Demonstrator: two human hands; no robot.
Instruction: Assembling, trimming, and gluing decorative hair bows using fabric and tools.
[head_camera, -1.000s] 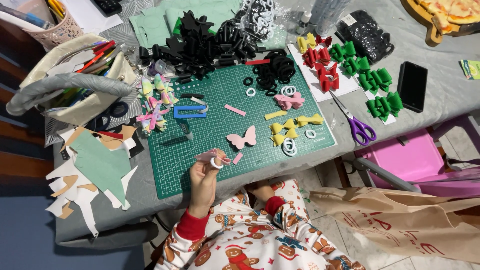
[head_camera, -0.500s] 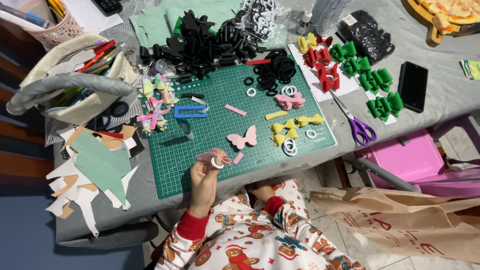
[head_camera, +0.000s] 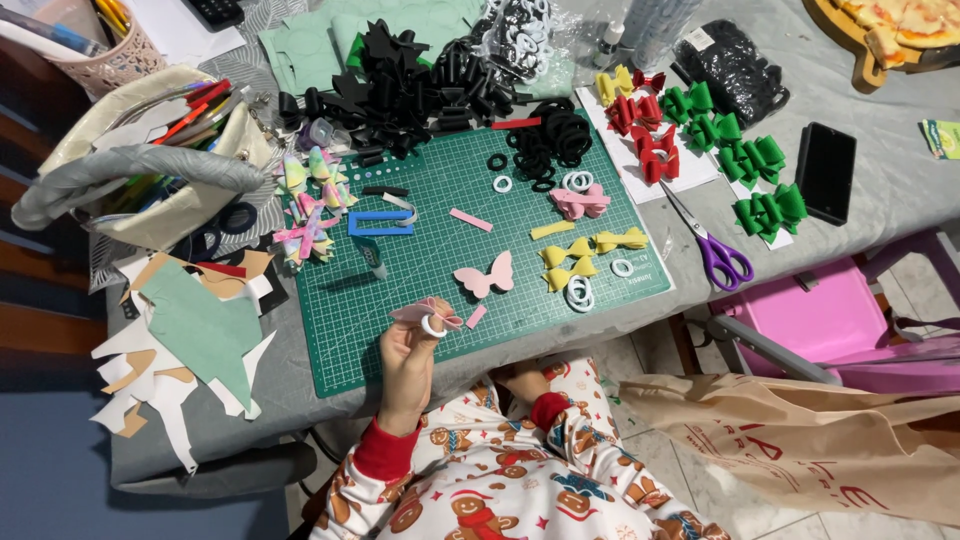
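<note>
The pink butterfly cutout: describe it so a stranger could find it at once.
Start at the green cutting mat in the middle of the grey table. Near its front edge, just beyond the raised left hand, lies the pink butterfly cutout. It is flat with spread wings, unlike the folded yellow bows to its right.

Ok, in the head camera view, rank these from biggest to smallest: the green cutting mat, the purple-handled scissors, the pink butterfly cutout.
1. Green cutting mat
2. Purple-handled scissors
3. Pink butterfly cutout
All three lie flat on the table, so camera nearness hardly skews this.
</note>
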